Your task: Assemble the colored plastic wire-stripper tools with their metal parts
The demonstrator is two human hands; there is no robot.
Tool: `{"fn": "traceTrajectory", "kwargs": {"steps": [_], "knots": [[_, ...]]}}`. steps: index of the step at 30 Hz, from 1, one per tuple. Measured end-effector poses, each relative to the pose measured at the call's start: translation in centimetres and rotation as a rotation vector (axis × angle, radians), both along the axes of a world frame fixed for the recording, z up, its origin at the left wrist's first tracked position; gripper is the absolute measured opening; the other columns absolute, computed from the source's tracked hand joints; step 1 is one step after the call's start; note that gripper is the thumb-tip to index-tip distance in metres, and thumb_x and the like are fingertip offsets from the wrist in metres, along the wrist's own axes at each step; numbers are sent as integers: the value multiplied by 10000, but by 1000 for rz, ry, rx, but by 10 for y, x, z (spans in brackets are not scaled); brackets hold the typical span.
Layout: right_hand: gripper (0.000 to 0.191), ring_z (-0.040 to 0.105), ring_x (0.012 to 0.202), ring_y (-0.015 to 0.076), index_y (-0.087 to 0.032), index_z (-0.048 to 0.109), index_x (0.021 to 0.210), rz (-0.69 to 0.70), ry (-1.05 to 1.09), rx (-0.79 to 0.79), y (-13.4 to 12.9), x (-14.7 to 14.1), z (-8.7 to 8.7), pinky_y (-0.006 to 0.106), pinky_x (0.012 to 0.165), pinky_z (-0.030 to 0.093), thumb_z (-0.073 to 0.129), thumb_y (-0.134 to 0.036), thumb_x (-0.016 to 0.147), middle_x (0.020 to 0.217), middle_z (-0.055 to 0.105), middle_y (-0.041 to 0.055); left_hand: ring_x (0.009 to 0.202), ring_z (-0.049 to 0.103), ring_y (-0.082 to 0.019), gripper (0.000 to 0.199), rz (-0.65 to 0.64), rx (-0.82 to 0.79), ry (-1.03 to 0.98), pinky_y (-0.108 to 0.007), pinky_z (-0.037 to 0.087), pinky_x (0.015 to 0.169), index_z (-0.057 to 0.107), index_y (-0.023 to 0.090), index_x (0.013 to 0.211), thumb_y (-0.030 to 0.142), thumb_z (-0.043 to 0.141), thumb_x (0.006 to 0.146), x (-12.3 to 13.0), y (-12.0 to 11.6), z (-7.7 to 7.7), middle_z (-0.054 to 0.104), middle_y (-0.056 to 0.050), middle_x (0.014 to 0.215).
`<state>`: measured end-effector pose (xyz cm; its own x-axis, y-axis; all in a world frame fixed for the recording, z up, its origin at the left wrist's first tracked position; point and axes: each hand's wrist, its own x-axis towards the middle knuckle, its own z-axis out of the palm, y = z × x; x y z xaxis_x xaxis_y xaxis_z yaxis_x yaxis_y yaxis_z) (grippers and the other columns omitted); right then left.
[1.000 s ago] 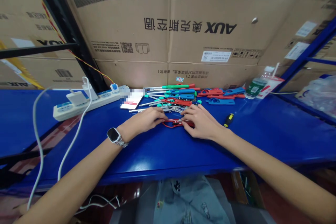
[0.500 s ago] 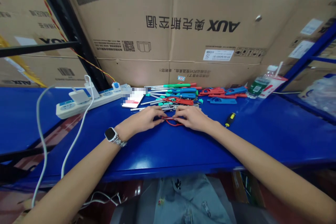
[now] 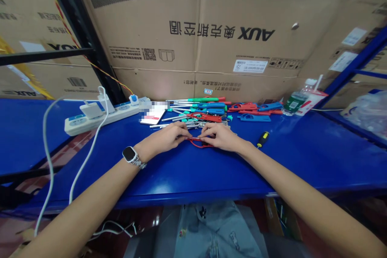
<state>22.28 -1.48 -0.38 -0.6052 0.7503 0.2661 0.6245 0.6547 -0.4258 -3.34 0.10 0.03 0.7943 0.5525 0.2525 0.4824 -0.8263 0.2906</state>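
A red plastic lighter casing [image 3: 198,145] with a looped guard lies low over the blue table, between my two hands. My left hand [image 3: 173,134] pinches its left end, thumb against fingers. At the other end my right hand [image 3: 220,136] is closed on it too, covering much of that side. A thin pale part shows between the fingertips, too small to name. Just beyond my hands lies a pile of long-necked lighters [image 3: 211,106] with metal tubes and green, blue and red handles. Red and blue casing pieces [image 3: 254,117] lie to its right.
A yellow-and-black screwdriver [image 3: 263,139] lies right of my right hand. A phone [image 3: 155,113] and a white power strip [image 3: 90,119] with plugs sit left. A bottle [image 3: 292,104] and a cup [image 3: 313,100] stand back right. Behind rises a large cardboard box [image 3: 151,76].
The view has shifted slightly. Both hands stay at the red lighter casing, and its looped part sits a little lower between them.
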Motion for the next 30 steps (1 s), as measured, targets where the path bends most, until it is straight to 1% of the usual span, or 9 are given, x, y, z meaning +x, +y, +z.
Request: {"fn": "traceTrajectory", "kwargs": {"steps": [2,5,7,11,13,16,20,26,30], "knots": [[135,557,676,98,-224,815,999,-45,66,-47,2,-1,-3,252,627,370,699,-212,932,920,701,10,928,641,-193,355,4,60,27,-338,543,843,755,206,1165,212,432,1017,-1,-2,-1,654,-91,1045],[83,547,663,100,-207,805,926,-108,49,3,0,-2,-2,251,622,354,723,-218,917,843,694,-3,894,632,-202,374,14,144,81,-351,544,820,760,188,1144,198,412,1007,-1,-8,0,650,-101,1043],[100,596,733,121,-206,796,913,-101,-43,91,-5,-1,2,259,635,353,702,-230,939,900,717,13,899,637,-213,375,16,180,116,-373,544,837,767,178,1106,174,410,989,0,-12,0,650,-109,1054],[209,654,951,205,-209,787,1019,-23,-283,247,-17,1,10,303,689,399,584,-262,1022,1045,751,65,932,653,-247,327,-5,201,120,-405,548,856,765,163,1092,193,462,972,3,-17,1,651,-126,1068],[262,646,1021,238,-204,774,1102,-27,-338,301,-24,2,11,347,772,435,526,-271,1050,1109,754,86,904,651,-239,337,-12,208,118,-394,547,835,767,163,1053,233,439,1011,4,-18,2,656,-124,1043],[326,620,1098,277,-191,730,1235,-58,-358,365,-34,3,7,422,894,436,476,-310,1071,1201,735,111,844,636,-217,430,-14,234,127,-364,535,788,764,157,949,252,360,1060,6,-19,3,660,-119,984],[364,603,1130,285,-190,716,1262,-40,-364,349,-45,3,2,448,925,431,449,-360,1082,1237,719,112,853,641,-216,410,-29,261,132,-357,530,776,763,163,943,242,378,1058,5,-19,3,664,-115,988],[381,580,1178,292,-157,697,1281,-57,-350,313,-49,2,0,468,984,430,446,-362,1081,1256,699,122,888,663,-225,313,-36,247,136,-370,548,818,753,165,1084,215,456,1001,0,-16,4,693,-105,980],[362,575,1185,291,-170,689,1292,-56,-329,310,-49,3,-1,471,989,439,447,-337,1079,1253,696,116,954,677,-238,307,38,187,51,-387,549,860,737,173,1134,273,473,1013,5,-12,6,712,-106,1040]]}}
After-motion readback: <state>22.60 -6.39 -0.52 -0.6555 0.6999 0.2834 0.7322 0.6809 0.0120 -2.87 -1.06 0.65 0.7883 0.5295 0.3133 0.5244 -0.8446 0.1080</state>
